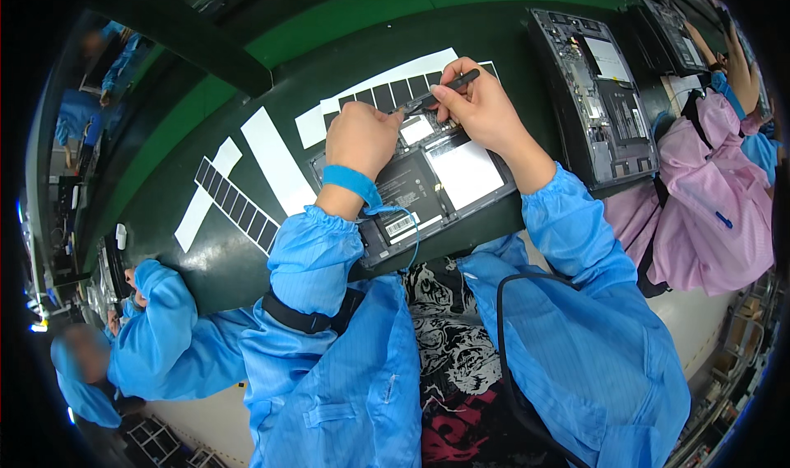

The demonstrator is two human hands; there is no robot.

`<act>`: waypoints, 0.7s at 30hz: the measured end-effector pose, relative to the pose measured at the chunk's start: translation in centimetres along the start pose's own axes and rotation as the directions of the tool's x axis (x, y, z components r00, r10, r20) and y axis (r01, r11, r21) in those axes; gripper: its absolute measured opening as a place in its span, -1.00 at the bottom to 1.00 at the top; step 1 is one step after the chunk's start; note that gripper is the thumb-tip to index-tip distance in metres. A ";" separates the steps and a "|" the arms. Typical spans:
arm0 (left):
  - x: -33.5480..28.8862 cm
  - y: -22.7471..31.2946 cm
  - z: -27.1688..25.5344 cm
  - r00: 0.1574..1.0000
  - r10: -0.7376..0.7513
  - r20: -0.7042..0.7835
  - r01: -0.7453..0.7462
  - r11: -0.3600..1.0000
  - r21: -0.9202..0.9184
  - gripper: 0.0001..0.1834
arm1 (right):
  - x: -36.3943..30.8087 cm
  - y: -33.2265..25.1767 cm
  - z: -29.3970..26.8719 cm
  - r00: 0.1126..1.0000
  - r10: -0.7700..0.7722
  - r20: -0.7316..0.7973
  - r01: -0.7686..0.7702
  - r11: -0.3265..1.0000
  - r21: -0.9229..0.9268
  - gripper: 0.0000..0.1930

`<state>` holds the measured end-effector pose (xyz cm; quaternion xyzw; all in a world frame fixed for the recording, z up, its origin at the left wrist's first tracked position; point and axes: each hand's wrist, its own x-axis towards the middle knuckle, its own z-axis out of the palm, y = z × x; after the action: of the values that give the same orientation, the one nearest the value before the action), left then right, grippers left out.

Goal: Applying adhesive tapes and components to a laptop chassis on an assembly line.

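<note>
Blue smock; tool diagonal, tip lower-left, in right hand; left hand, hold unclear

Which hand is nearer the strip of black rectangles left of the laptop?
Left. The left hand is up and right of the strip, over the laptop; the right hand, holding a black tool, is farther right.

Worktop, R side: open laptop chassis; 2nd open unit just beyond, upper R. Far R: co-worker, pink smock. Lower L: co-worker, blue smock. Upper L: dk. beam. Lower L: pale floor.
</note>
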<state>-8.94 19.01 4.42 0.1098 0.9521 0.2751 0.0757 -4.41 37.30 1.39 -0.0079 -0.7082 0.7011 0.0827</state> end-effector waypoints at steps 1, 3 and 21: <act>0.0 0.0 0.0 1.000 0.002 -0.004 -0.002 1.000 0.001 -0.58 | 0.0 0.0 0.0 1.000 0.001 -0.004 -0.001 1.000 -0.019 -0.84; 0.1 -0.2 0.0 1.000 -0.030 -0.006 0.030 0.999 -0.039 -0.57 | -0.1 -0.2 0.1 1.000 -0.004 -0.006 0.003 0.999 -0.038 -0.84; 2.7 0.3 -1.4 0.964 -0.149 0.221 0.138 0.988 0.068 -0.56 | 0.3 0.0 0.0 1.000 -0.009 0.003 0.009 0.998 -0.055 -0.83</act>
<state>-11.75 19.21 5.51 0.0729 0.9496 0.2299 0.2000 -4.66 37.35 1.37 -0.0061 -0.7272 0.6812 0.0846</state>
